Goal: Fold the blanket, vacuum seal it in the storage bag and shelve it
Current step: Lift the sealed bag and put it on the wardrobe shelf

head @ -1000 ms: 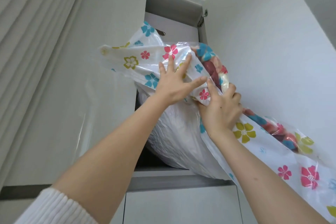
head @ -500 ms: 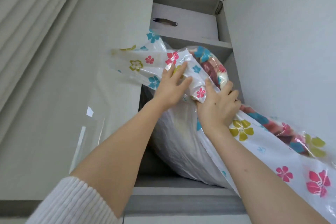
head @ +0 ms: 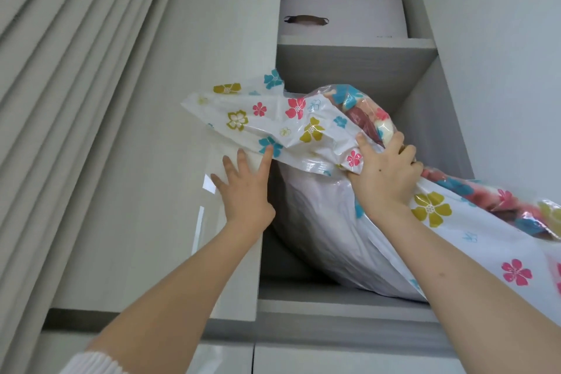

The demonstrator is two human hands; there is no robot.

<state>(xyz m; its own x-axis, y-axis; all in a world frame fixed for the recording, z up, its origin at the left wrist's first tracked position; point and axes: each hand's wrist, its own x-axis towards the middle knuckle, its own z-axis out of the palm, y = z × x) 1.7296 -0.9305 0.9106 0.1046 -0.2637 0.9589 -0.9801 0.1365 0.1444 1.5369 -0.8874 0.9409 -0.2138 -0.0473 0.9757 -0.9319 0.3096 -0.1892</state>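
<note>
The storage bag [head: 321, 222], white plastic printed with pink, blue and yellow flowers, leans half inside an open cupboard shelf [head: 340, 297] above me. A colourful blanket [head: 368, 118] shows through its clear side. My right hand [head: 384, 174] grips a bunched fold of the bag near its top. My left hand [head: 243, 188] is spread open under the bag's loose flat end [head: 243, 118], its fingertips touching the plastic where it sticks out over the cupboard door.
The open white cupboard door [head: 158, 191] stands to the left, with a pleated curtain [head: 60, 85] beyond it. A white box with a dark handle [head: 340, 15] sits on the upper shelf. A plain wall [head: 501, 70] bounds the right side.
My left hand has left the top of the bag and dropped down-left beneath its loose end. The bag's top now lies under the upper shelf board. My right hand keeps its grip.
</note>
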